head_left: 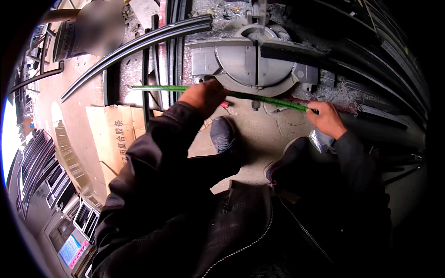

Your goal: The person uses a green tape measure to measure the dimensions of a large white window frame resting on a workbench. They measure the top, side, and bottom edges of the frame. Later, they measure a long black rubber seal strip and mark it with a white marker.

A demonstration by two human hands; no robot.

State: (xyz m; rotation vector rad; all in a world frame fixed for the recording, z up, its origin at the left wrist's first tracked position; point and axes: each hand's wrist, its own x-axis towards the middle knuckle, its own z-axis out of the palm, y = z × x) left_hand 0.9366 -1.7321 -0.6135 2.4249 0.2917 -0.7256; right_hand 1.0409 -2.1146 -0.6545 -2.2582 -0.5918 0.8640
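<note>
A long, thin green strip runs along the near edge of a grey metal saw base with a round, slotted plate; contact between them I cannot tell. The left hand is wrapped around the strip, the right hand grips its right end. Past the base's far left corner extends a dark, grooved profile.

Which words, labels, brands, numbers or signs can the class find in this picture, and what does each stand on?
Cardboard sheet: a line of large dark printed characters, wording not copied here.
Blue-and-pink sheet, lower left: writing, too small to read.
Printed object, upper left: lettering, too blurred to read.
Green strip: any markings are too small to read.
</note>
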